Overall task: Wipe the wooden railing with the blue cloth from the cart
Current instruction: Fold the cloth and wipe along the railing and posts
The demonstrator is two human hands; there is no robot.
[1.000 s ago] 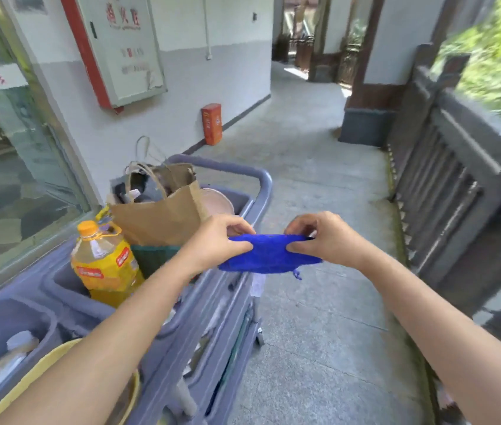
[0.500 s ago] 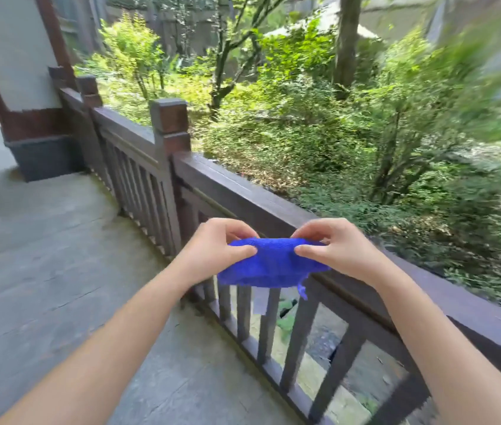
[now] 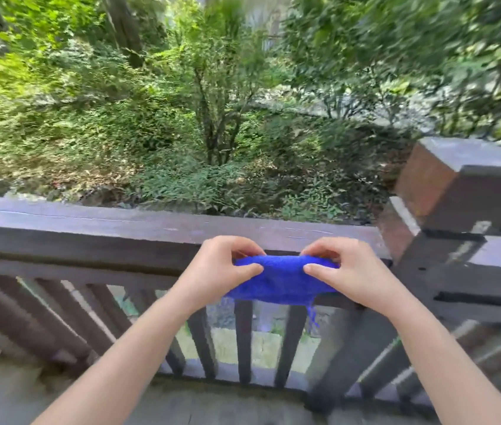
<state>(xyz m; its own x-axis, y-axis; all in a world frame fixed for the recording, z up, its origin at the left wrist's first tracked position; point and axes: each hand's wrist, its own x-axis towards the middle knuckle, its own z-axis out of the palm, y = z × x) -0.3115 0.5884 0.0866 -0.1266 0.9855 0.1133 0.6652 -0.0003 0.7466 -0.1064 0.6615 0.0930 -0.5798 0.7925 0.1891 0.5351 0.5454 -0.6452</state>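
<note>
I am facing a dark wooden railing (image 3: pixel 126 228) with thick green shrubs (image 3: pixel 212 118) beyond it. My two bare arms reach forward. Between my hands I hold the blue cloth (image 3: pixel 283 280), folded into a thick pad, in front of the top rail and not, as far as I can tell, touching it. My left hand (image 3: pixel 221 271) pinches its left end, thumb in front and fingers curled behind. My right hand (image 3: pixel 347 274) pinches the right end the same way. A loose thread hangs from the lower right corner. The cloth looks soft, light and floppy, sagging in the middle. I judge it wipes best bunched flat under one palm. A square post (image 3: pixel 445 191) stands just right of my hands.
</note>
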